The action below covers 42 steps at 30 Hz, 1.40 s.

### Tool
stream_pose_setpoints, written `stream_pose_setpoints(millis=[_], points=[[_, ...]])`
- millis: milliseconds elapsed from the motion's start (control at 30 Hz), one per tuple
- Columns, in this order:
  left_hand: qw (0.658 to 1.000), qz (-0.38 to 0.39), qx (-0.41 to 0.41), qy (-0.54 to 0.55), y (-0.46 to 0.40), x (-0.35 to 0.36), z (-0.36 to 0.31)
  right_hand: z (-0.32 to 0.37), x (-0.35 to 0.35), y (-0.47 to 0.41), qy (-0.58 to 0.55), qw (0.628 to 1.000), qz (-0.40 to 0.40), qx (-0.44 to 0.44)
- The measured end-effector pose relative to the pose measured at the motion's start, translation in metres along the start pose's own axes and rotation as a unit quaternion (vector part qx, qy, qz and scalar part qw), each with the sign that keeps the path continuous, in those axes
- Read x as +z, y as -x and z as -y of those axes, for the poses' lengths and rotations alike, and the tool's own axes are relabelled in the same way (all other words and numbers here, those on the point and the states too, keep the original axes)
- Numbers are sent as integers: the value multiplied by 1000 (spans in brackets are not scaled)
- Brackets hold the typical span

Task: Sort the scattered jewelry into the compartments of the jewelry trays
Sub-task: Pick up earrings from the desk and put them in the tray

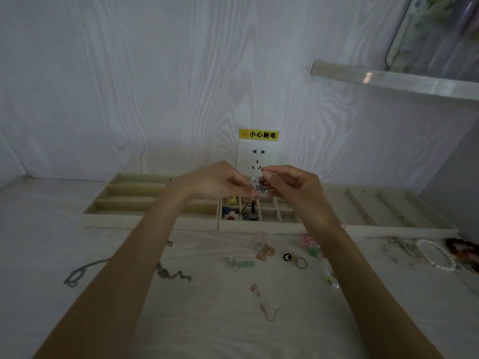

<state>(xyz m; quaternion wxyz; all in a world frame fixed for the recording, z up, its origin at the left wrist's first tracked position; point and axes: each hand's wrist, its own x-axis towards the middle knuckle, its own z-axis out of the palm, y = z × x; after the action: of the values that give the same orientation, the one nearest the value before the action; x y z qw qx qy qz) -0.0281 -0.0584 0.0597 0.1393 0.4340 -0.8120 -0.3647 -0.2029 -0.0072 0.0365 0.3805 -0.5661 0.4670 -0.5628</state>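
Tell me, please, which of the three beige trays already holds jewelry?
The middle beige grid tray: small pieces fill its left cells, while both long-slot trays look bare.

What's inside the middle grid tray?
Middle grid tray: front-left cells hold a white flower piece, a yellow piece and dark items. Right cells look empty. Hands cover the back rows.

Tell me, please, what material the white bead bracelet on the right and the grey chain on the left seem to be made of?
White bead bracelet: glossy, translucent round beads, probably glass, plastic or imitation pearl; the highlights suggest a smooth polish. Grey chain: thin dull links, apparently metal with a matte, darkened finish; the blur leaves the exact metal open.
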Motion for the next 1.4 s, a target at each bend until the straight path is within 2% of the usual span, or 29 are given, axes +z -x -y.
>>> stream_pose_setpoints(millis=[533,667,767,900,1100,1233,1400], points=[[993,71,-28,-85,-18,6,2,-20,-3,-2,43,998,3,37],[993,65,-32,-96,-10,7,4,-23,-3,-2,64,997,5,30],[996,-3,-19,-90,-1,13,16,-26,-3,-1,80,996,10,27],[981,-173,37,-75,7,27,32,-29,-1,-2,105,994,14,20],[955,-282,53,-79,12,33,31,-34,1,-4,142,990,21,11],[949,-303,46,-79,13,36,31,-39,5,-2,223,974,26,-13],[952,-288,34,-96,14,40,29,-45,9,-3,226,974,28,-5]])
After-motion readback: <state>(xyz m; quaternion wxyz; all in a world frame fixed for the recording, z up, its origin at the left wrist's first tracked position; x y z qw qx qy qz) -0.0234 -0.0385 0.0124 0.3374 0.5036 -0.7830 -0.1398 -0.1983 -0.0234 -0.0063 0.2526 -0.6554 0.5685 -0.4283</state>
